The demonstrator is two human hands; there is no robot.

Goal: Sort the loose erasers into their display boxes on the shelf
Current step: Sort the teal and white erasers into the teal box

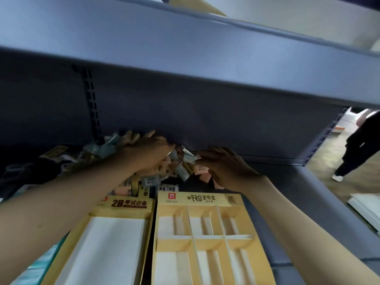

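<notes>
A heap of loose wrapped erasers (152, 179) lies at the back of the grey shelf (267, 233), against its rear wall. Both my arms reach over two yellow display boxes. My left hand (148, 151) lies on top of the heap with its fingers curled down among the erasers. My right hand (224, 165) is at the heap's right edge, fingertips pinching at a small pink eraser (200, 168). The left box (115, 239) has one plain white well. The right box (203, 239) is split by dividers into several compartments, all with nothing in them.
The shelf above (185, 58) overhangs low over the hands. A slotted upright (91, 103) runs up the back wall at left. A teal box (41, 264) sits at bottom left. Beyond the shelf's right end a person (357, 145) walks on the floor; white sheets (366, 206) lie there.
</notes>
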